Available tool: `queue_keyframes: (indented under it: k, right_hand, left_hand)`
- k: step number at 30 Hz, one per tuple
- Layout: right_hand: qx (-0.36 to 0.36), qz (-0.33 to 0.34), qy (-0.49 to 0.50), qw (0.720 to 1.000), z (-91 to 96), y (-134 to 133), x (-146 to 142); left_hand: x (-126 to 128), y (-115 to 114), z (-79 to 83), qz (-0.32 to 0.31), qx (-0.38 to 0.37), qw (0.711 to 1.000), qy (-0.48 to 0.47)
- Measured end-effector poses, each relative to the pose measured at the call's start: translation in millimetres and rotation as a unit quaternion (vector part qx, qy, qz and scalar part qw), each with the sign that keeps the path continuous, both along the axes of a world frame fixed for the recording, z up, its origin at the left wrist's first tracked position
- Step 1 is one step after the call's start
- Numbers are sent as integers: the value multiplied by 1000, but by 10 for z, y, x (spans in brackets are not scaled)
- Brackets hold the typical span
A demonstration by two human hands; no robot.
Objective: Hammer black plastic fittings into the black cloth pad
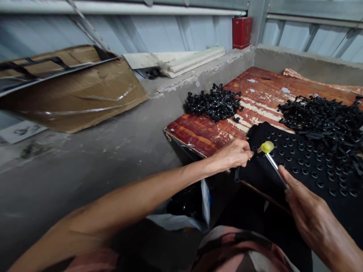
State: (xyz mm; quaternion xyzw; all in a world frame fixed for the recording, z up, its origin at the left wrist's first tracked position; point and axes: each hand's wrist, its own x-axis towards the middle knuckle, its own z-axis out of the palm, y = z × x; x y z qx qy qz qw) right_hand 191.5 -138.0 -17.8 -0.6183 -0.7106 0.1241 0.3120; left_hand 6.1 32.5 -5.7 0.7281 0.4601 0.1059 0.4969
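My left hand (234,154) pinches the near left edge of a black fabric sheet (306,166) studded with rows of small rings, lying on a worn red wooden board (204,132). My right hand (309,217) grips the metal handle of a small mallet whose yellow head (267,147) rests on the fabric just right of my left fingertips. A short black plastic piece (236,174) hangs below my left hand at the board's edge.
Two heaps of black plastic clips lie on the board, one at the back (214,102) and one at the right (323,117). Flattened cardboard (73,90) leans at left on a concrete ledge. A red box (241,32) stands by the wall. A bag (195,204) hangs under the board.
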Motion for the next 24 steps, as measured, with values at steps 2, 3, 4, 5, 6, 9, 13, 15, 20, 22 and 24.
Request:
queue_keyframes:
  k: [2, 3, 4, 5, 6, 9, 13, 15, 20, 22, 24]
  right_hand:
    - [-19, -38, 78, 996, 16, -26, -14]
    - [-18, -71, 135, 988, 19, -55, -25]
    - [-4, -112, 198, 974, 15, -91, -36]
    - [11, -155, 260, 953, 3, -131, -48]
    - [25, -196, 317, 928, -17, -171, -59]
    - [41, -278, 443, 851, -104, -262, -76]
    - [10, -295, 518, 803, -203, -315, -61]
    - [10, -297, 528, 796, -226, -325, -60]
    - [23, -298, 525, 797, -232, -329, -102]
    - [19, -293, 520, 803, -229, -331, -122]
    - [12, -292, 509, 810, -226, -332, -137]
  left_hand:
    - [-29, -13, -9, -15, 18, 1000, -1]
    - [-42, -30, -3, -25, 38, 999, -8]
    - [-49, -53, 10, -34, 66, 997, -19]
    - [-48, -81, 27, -41, 101, 994, -31]
    - [-37, -111, 43, -45, 141, 988, -41]
    - [58, -180, 53, -45, 246, 968, -29]
    - [220, -163, -33, -60, 308, 949, 42]
    - [266, -131, -73, -63, 323, 942, 65]
    - [304, -95, -84, -79, 349, 929, 98]
    - [312, -95, -80, -85, 354, 926, 100]
    - [308, -104, -83, -88, 355, 925, 101]
